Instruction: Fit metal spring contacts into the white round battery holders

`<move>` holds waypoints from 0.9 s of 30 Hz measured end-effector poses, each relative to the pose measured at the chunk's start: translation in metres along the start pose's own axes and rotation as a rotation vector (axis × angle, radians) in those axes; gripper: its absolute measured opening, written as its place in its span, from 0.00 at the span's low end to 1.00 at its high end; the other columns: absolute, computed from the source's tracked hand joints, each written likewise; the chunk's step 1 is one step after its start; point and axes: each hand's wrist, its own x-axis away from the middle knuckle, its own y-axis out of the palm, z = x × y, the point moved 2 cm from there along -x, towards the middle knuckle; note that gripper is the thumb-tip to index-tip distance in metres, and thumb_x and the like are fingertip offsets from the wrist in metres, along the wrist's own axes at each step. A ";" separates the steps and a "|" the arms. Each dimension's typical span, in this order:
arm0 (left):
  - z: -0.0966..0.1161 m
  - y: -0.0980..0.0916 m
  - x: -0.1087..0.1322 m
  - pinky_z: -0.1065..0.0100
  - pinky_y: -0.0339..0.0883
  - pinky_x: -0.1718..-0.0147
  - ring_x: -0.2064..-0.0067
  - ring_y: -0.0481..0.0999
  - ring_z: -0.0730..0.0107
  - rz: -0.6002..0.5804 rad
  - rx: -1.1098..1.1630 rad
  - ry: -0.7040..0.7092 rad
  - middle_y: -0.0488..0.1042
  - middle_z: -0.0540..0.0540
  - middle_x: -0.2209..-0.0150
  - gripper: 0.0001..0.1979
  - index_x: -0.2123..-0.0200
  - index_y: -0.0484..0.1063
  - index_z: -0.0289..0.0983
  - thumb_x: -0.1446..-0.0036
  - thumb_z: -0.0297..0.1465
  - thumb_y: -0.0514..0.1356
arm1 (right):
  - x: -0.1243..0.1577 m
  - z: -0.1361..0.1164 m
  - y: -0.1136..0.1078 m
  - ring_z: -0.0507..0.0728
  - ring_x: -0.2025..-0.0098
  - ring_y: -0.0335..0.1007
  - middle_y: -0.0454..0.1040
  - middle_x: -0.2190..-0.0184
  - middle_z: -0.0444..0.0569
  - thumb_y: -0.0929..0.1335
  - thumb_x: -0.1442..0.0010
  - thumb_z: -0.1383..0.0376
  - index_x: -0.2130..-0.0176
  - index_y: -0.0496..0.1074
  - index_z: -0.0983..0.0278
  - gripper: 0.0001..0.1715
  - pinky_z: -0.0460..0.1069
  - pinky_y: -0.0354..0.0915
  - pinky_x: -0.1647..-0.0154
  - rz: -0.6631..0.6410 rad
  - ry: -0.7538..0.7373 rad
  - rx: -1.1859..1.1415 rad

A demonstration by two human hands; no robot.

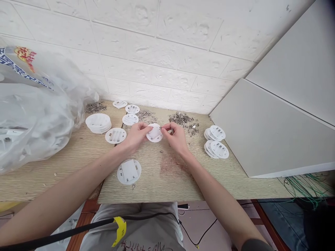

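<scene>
A white round plastic battery holder (155, 135) is gripped at its left edge by my left hand (137, 135), thumb on top. My right hand (176, 136) is closed in a pinch on a small metal contact piece (161, 128) at the disc's upper right edge. Just beyond my right hand lies a heap of small metal contact pieces (180, 118). A scattered pile of similar pieces (145, 115) is behind my left hand. One more white disc (116, 135) lies left of that hand, and another disc (129, 172) rests nearer the front edge.
A stack of discs (98, 123) stands at the left, with more fanned discs (219, 150) at the right. A large clear plastic bag (34, 115) fills the far left. White panels (274, 132) lean at the right, near green wires (303, 184). A black cable (78, 230) crosses in front.
</scene>
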 end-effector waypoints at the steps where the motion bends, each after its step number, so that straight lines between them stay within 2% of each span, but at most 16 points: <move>1: 0.001 0.000 0.000 0.65 0.69 0.67 0.68 0.71 0.71 0.005 0.003 0.007 0.71 0.50 0.72 0.14 0.74 0.65 0.35 0.58 0.35 0.67 | 0.000 0.000 0.000 0.53 0.68 0.69 0.76 0.69 0.48 0.67 0.44 0.65 0.71 0.73 0.64 0.06 0.49 0.64 0.64 -0.001 -0.001 0.010; 11: 0.005 0.004 0.005 0.64 0.70 0.64 0.66 0.74 0.69 -0.077 -0.013 0.016 0.73 0.49 0.70 0.15 0.75 0.64 0.35 0.60 0.32 0.69 | -0.001 0.005 0.003 0.53 0.70 0.68 0.77 0.70 0.47 0.68 0.45 0.64 0.71 0.73 0.64 0.06 0.49 0.64 0.67 -0.007 0.013 0.000; 14: 0.005 0.004 0.005 0.64 0.69 0.64 0.64 0.75 0.68 -0.086 -0.025 0.012 0.75 0.48 0.66 0.16 0.70 0.67 0.35 0.63 0.28 0.70 | -0.001 0.006 0.003 0.53 0.69 0.68 0.77 0.70 0.47 0.68 0.45 0.65 0.72 0.73 0.63 0.05 0.50 0.64 0.66 -0.014 -0.007 -0.025; 17: 0.004 0.003 0.005 0.65 0.68 0.63 0.63 0.75 0.68 -0.089 -0.012 0.014 0.77 0.47 0.62 0.22 0.63 0.71 0.35 0.66 0.26 0.71 | -0.001 0.006 0.004 0.53 0.69 0.68 0.77 0.70 0.47 0.69 0.47 0.66 0.72 0.74 0.64 0.04 0.50 0.63 0.65 -0.023 0.002 -0.071; 20: 0.003 0.002 0.003 0.65 0.66 0.60 0.61 0.75 0.67 -0.095 -0.043 0.022 0.78 0.44 0.60 0.24 0.60 0.75 0.34 0.64 0.30 0.73 | -0.001 0.005 0.005 0.54 0.69 0.68 0.77 0.70 0.48 0.70 0.48 0.66 0.72 0.74 0.64 0.03 0.50 0.62 0.66 -0.038 0.037 -0.123; 24: 0.000 0.000 0.001 0.64 0.65 0.60 0.63 0.75 0.66 -0.090 -0.078 0.025 0.79 0.44 0.64 0.22 0.63 0.78 0.33 0.62 0.36 0.73 | 0.000 0.006 0.008 0.53 0.68 0.68 0.77 0.69 0.47 0.72 0.50 0.63 0.72 0.74 0.64 0.06 0.50 0.62 0.66 -0.094 0.090 -0.240; 27: -0.001 0.000 0.000 0.64 0.65 0.61 0.63 0.74 0.66 -0.093 -0.098 0.027 0.79 0.44 0.65 0.20 0.65 0.79 0.34 0.62 0.37 0.73 | 0.000 0.008 0.011 0.53 0.69 0.67 0.76 0.70 0.47 0.74 0.51 0.60 0.72 0.74 0.64 0.10 0.50 0.62 0.65 -0.128 0.099 -0.306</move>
